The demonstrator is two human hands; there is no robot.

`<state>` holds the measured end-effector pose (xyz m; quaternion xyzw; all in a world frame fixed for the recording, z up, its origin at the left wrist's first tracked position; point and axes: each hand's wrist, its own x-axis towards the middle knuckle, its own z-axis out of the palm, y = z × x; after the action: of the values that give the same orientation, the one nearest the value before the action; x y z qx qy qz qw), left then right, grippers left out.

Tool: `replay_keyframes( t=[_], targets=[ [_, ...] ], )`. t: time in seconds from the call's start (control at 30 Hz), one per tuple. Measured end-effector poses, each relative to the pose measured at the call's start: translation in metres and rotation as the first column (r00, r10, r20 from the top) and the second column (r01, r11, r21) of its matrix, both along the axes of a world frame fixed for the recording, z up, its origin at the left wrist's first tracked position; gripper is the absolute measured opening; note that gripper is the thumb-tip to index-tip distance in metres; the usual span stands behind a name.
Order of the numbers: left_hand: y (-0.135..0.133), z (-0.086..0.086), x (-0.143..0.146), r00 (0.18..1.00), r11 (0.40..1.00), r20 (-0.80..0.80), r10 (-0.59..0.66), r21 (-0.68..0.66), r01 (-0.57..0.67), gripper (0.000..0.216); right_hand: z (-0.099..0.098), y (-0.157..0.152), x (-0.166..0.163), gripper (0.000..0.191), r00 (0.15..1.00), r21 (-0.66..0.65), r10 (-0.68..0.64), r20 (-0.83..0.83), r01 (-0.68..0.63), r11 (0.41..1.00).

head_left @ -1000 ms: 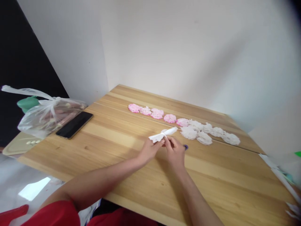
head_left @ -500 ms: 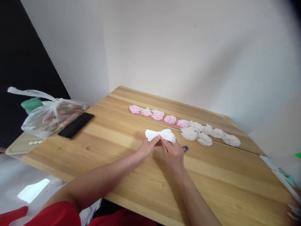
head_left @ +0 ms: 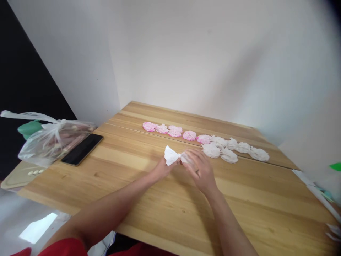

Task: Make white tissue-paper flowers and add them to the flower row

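Observation:
A white pleated paper bow (head_left: pixel 171 155), pinched narrow at its middle, is held above the wooden table (head_left: pixel 133 199). My left hand (head_left: pixel 165 168) grips it from below near the middle, fingers closed. Over the bow's right half, my right hand (head_left: pixel 200 169) curls its fingers and covers most of that side; a ring shows on one finger. Beyond the hands lies a row of paper flowers: pink-edged ones (head_left: pixel 175 131) on the left and white ones (head_left: pixel 229 155) on the right, the nearest white flower close to my right fingers.
A black phone (head_left: pixel 82 149) lies at the table's left edge, beside a tied clear plastic bag (head_left: pixel 53 140) with a green item (head_left: pixel 30 129). White walls (head_left: pixel 186 64) stand behind the table. White strips (head_left: pixel 317 193) run along the right edge.
My right hand has spread up over the bow's right half, which was in full view before. The bow's left half now tilts more upright. The view has shifted slightly.

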<state>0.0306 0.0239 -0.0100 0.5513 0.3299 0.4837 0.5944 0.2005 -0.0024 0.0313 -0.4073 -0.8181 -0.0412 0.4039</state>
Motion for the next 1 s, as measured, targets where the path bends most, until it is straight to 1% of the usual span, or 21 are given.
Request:
replay_keyframes(
  t=[0.07,0.13,0.2,0.3,0.37,0.57,0.67,0.8,0.87,0.93,1.0],
  targets=[
    [-0.001,-0.002,0.001,1.0,1.0,-0.001,-0.01,0.002,0.01,0.038,-0.004,0.001,-0.003,0.041,0.997,-0.014,0.033,0.074,-0.032,0.999],
    [-0.002,-0.001,0.001,0.999,0.999,-0.023,-0.024,0.026,0.024,0.036,-0.007,0.003,-0.003,0.045,0.994,-0.035,0.025,0.105,-0.022,0.999],
    [-0.003,0.003,0.0,0.996,0.995,-0.073,-0.044,0.085,0.05,0.036,-0.01,0.004,-0.002,0.041,0.994,-0.054,0.012,0.113,-0.006,0.999],
    [-0.006,0.01,-0.001,0.989,0.984,-0.124,-0.074,0.151,0.093,0.047,-0.013,0.006,0.0,0.03,0.995,-0.079,0.003,0.101,0.005,0.997],
    [-0.007,0.012,-0.001,0.989,0.986,-0.117,-0.089,0.129,0.104,0.05,-0.014,0.007,0.001,0.026,0.997,-0.088,0.004,0.078,0.003,0.996],
    [-0.003,0.009,-0.001,0.991,0.993,-0.054,-0.121,-0.016,0.121,0.052,-0.013,0.005,-0.003,0.022,1.0,-0.127,-0.001,-0.002,0.0,0.992],
    [-0.002,0.011,-0.004,0.986,0.987,-0.058,-0.156,-0.036,0.154,0.051,-0.009,0.002,-0.006,0.021,0.999,-0.13,-0.017,-0.033,0.013,0.991],
    [-0.001,0.016,-0.008,0.978,0.982,-0.089,-0.186,-0.044,0.183,0.043,-0.007,0.001,-0.007,0.022,0.999,-0.135,-0.047,-0.028,0.043,0.99],
    [0.001,0.017,-0.012,0.976,0.987,-0.149,-0.159,-0.026,0.157,0.037,-0.007,0.001,-0.008,0.022,0.998,-0.142,-0.066,-0.022,0.062,0.988],
    [0.004,0.018,-0.014,0.968,0.993,-0.232,-0.095,0.051,0.109,0.027,-0.008,0.001,-0.009,0.022,0.996,-0.153,-0.083,-0.017,0.08,0.985],
    [0.005,0.019,-0.016,0.96,0.99,-0.278,-0.026,0.126,0.064,0.021,-0.007,0.0,-0.011,0.022,0.994,-0.176,-0.104,-0.037,0.096,0.98]
  ],
)
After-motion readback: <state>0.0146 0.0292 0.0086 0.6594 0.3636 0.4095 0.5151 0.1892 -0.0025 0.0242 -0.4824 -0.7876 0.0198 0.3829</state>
